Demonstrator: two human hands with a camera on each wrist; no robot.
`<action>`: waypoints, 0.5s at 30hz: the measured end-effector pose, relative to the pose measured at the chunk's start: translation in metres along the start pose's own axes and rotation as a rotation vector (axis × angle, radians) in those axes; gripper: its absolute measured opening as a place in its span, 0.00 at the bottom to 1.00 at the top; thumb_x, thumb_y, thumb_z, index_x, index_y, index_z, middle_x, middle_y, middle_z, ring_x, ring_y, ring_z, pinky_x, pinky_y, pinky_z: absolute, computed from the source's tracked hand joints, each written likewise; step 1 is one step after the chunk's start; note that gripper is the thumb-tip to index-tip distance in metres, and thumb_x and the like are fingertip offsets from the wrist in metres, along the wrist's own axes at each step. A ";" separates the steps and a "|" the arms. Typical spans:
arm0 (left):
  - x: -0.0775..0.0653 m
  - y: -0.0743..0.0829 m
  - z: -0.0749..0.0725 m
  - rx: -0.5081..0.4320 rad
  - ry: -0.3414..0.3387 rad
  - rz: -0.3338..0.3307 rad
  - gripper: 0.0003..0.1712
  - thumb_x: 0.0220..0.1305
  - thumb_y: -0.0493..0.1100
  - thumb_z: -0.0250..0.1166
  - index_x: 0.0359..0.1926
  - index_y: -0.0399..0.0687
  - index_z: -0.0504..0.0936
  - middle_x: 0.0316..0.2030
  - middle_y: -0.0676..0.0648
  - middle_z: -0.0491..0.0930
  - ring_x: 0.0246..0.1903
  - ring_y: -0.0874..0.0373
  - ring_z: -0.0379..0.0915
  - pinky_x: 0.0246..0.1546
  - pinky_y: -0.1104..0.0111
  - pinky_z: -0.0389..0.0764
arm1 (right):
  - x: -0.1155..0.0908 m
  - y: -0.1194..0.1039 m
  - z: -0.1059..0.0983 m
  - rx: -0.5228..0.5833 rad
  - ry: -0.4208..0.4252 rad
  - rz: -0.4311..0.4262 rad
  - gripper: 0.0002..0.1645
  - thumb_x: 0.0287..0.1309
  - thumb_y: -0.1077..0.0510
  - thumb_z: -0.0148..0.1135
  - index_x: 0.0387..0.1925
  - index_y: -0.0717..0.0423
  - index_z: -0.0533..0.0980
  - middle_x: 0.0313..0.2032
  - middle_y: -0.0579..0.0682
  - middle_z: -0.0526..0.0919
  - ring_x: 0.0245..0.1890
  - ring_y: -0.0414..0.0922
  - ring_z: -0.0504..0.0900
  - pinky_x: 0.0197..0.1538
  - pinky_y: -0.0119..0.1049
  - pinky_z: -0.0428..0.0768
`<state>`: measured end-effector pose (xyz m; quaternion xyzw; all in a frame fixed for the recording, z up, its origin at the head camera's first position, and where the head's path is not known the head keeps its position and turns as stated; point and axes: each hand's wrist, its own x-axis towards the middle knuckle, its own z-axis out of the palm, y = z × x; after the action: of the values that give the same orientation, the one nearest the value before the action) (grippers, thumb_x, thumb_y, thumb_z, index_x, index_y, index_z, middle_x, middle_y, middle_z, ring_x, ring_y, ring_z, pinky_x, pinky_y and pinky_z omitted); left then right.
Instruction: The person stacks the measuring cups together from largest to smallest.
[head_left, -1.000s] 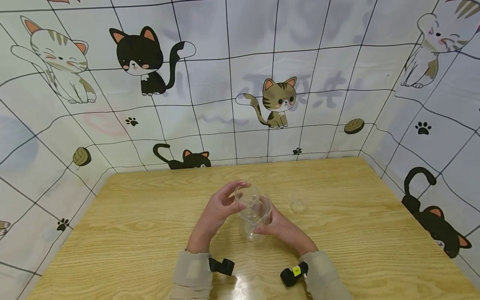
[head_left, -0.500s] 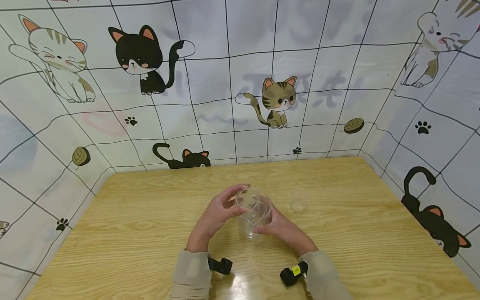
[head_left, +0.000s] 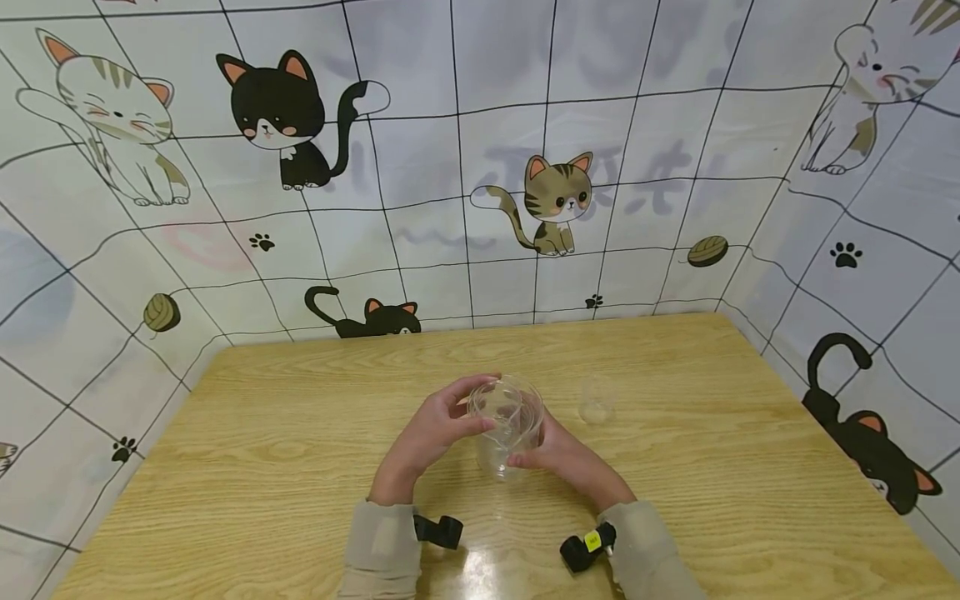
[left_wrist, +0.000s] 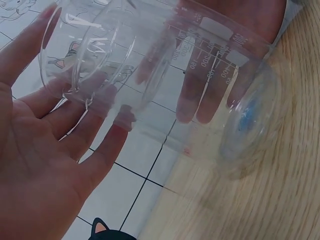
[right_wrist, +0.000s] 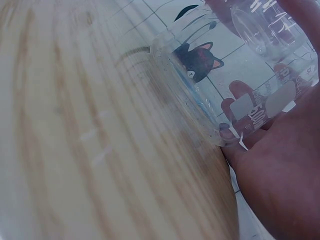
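Note:
In the head view a large clear beaker (head_left: 497, 465) stands on the wooden table. White graduation marks, among them a 500, show on its wall (right_wrist: 257, 112) in the right wrist view. My right hand (head_left: 564, 454) grips it from the right, thumb on the near side and fingers behind. A smaller clear beaker (left_wrist: 82, 47) sits partly inside it, its base within the large one's wall. My left hand (head_left: 438, 425) holds this smaller beaker near the rim, with thumb and fingers spread around it.
Another small clear glass vessel (head_left: 597, 407) stands on the table (head_left: 300, 433), right of the hands and a little farther back. A cloth with printed cats (head_left: 420, 192) encloses the back and sides.
The smaller beaker has gone down a little into the large one and its tilt has lessened. My left hand has lowered with it; my right hand has stayed in place.

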<state>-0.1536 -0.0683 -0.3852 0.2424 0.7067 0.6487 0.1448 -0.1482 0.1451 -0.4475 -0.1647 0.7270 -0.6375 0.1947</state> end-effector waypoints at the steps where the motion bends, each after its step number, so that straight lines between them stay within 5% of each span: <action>1: 0.000 0.001 0.000 0.002 -0.004 -0.005 0.31 0.56 0.37 0.62 0.61 0.45 0.65 0.61 0.49 0.63 0.56 0.44 0.63 0.47 0.61 0.72 | 0.002 0.004 0.000 -0.002 0.004 0.000 0.57 0.45 0.56 0.68 0.67 0.39 0.40 0.63 0.47 0.57 0.61 0.46 0.58 0.61 0.48 0.56; 15: -0.003 0.012 -0.001 0.093 0.016 -0.045 0.33 0.54 0.41 0.65 0.61 0.45 0.65 0.60 0.48 0.63 0.55 0.45 0.64 0.45 0.64 0.73 | 0.005 0.012 -0.001 -0.016 0.019 -0.034 0.55 0.45 0.58 0.67 0.66 0.34 0.42 0.62 0.45 0.58 0.60 0.46 0.60 0.60 0.48 0.57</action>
<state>-0.1499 -0.0699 -0.3740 0.2277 0.7424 0.6138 0.1420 -0.1533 0.1451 -0.4600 -0.1724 0.7309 -0.6366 0.1756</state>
